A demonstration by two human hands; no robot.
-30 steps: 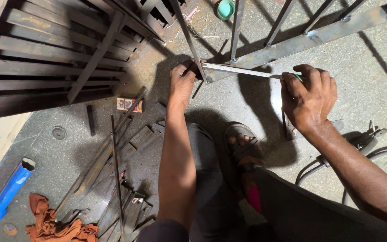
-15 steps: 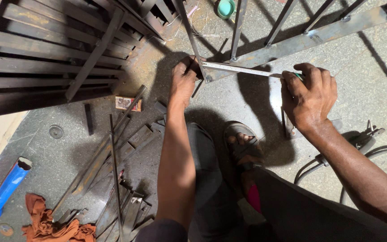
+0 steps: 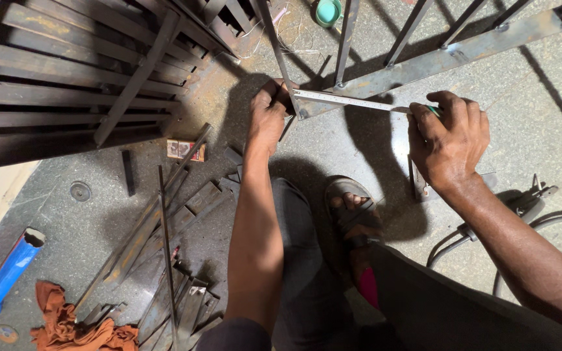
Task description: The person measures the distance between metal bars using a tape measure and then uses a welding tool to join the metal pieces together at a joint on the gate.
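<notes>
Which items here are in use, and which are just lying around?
In use:
- left hand pinning the tape's end at a bar of the metal grille frame
- right hand holding the tape case
- measuring tape stretched between both hands

Lying about:
- metal offcuts
- orange rag
- blue tube
- small box
- green container
- cable

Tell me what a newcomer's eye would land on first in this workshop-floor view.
First, the measuring tape stretched across the top centre: the left hand pins its end against a metal frame, and the right hand holds its case. Next, the scrap metal strips strewn over the floor at lower left. Beside them lie an orange rag and a blue tube.
</notes>
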